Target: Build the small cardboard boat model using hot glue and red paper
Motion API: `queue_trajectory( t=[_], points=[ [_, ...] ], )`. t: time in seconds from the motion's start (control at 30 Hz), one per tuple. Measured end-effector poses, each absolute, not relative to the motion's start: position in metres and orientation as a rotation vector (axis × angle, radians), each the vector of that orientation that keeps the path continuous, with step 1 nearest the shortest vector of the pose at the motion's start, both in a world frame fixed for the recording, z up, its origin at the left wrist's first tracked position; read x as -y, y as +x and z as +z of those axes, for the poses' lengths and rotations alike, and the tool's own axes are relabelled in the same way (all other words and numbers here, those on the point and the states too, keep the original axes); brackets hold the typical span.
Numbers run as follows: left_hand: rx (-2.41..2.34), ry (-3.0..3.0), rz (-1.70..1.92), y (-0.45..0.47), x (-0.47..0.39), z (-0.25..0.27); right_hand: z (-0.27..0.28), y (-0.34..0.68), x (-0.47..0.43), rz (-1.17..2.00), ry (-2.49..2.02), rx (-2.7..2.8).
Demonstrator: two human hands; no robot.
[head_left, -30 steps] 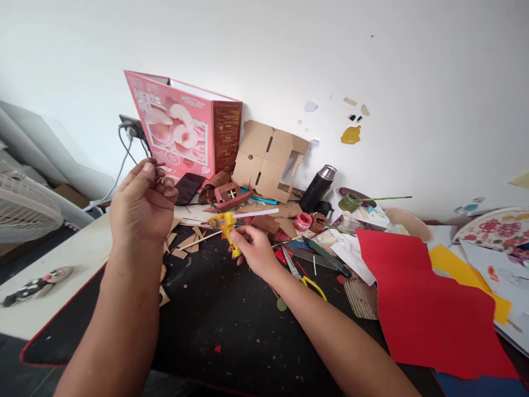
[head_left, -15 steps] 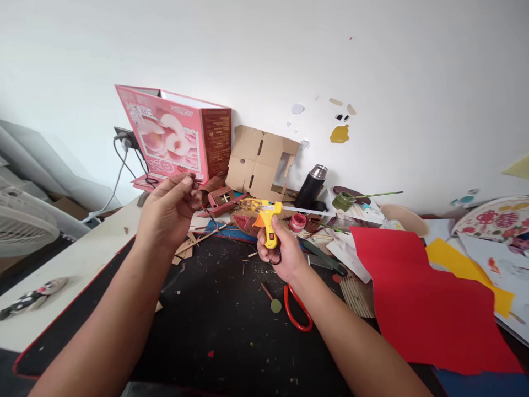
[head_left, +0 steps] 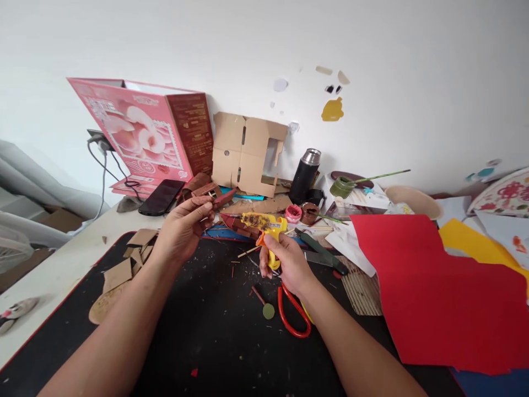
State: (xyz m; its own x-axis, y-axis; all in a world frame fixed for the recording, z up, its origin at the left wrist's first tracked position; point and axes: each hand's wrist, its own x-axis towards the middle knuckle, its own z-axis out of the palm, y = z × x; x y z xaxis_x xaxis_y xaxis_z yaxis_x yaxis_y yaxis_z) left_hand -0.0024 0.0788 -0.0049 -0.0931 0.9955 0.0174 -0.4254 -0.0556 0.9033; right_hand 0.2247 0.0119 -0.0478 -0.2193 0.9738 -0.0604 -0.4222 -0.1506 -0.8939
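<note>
My right hand [head_left: 289,259] is wrapped round the handle of a yellow hot glue gun [head_left: 273,225], whose stained nozzle end points left. The fingers lie by its orange trigger [head_left: 260,238]. My left hand [head_left: 185,227] is raised to the left of the nozzle, thumb and fingers pinched together. What sits in that pinch is too small and covered to make out. Just behind the left fingertips are reddish-brown painted cardboard pieces [head_left: 225,197]. Under my right wrist lie red-handled scissors [head_left: 294,330], next to a small green disc [head_left: 268,311] on a stick.
Behind stand a pink box [head_left: 140,132], a cut cardboard sheet [head_left: 229,146] and a black flask [head_left: 305,176]. Paint jars [head_left: 293,213], a dark green-handled knife [head_left: 322,251] and red paper [head_left: 446,298] lie right. Cardboard scraps [head_left: 118,275] and a phone [head_left: 162,197] are left.
The view has shifted, bringing the phone and more scraps into sight. My left hand has lowered and come closer to the glue gun's nozzle; my right hand still grips the gun.
</note>
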Motion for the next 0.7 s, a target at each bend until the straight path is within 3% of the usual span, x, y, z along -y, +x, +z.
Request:
queue_trajectory(
  t=[0.7],
  points=[
    [-1.023, 0.971, 1.388, 0.012, -0.072, -0.013, -0.040, 0.227, -0.002, 1.721, -0.777, 1.072]
  ],
)
